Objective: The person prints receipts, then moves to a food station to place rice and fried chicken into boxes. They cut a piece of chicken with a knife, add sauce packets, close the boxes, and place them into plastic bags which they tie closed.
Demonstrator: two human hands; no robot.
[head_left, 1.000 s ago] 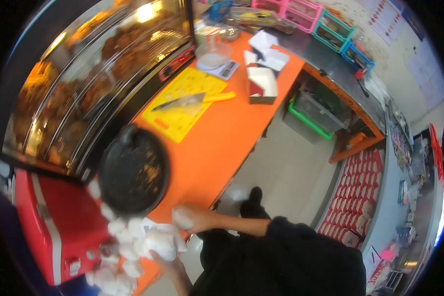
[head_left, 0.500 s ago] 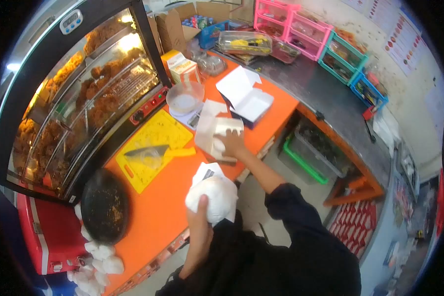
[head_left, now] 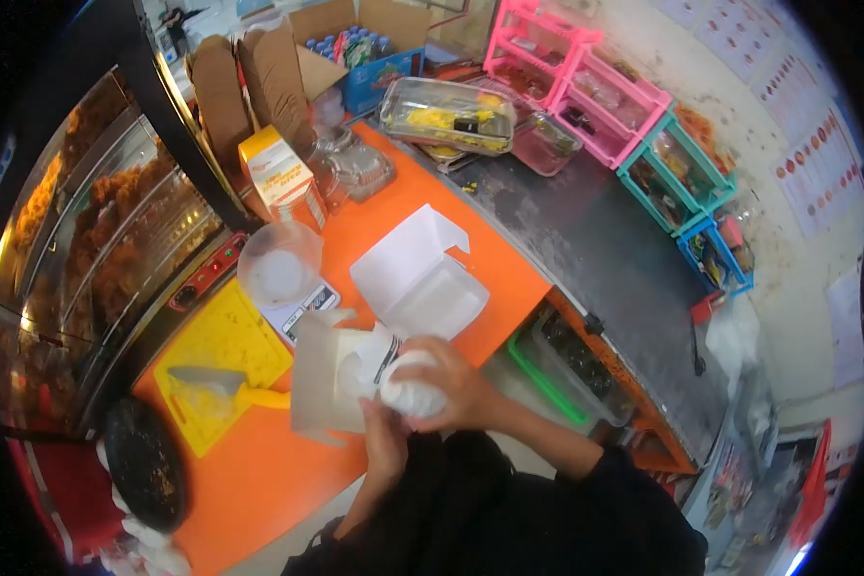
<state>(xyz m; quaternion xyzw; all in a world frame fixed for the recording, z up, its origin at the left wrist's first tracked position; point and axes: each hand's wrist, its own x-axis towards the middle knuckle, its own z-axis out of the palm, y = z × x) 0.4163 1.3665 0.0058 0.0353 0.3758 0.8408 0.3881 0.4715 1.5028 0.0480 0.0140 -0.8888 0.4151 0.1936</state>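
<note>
Fingers [head_left: 432,348] of the right hand [head_left: 463,392] have left the open box [head_left: 317,379] and now curl round the white bundle [head_left: 411,387], which the left hand [head_left: 384,446] alone carried half a second ago; the work now has both hands on one item, right at that box. On the orange tabletop [head_left: 259,480], the yellow cutting board [head_left: 245,331] lies toward the far edge, and a second white box [head_left: 427,293] stands open near the right edge. The open box sits at the near edge, with a rounded white item [head_left: 355,374] inside. The bundle is just beside that item, on its right, a printed slip [head_left: 389,355] showing next to it. The right fingers are well bent, grasping the bundle from above and the right; the left thumb and fingers touch its lower left, though whether they grip cannot be told.
</note>
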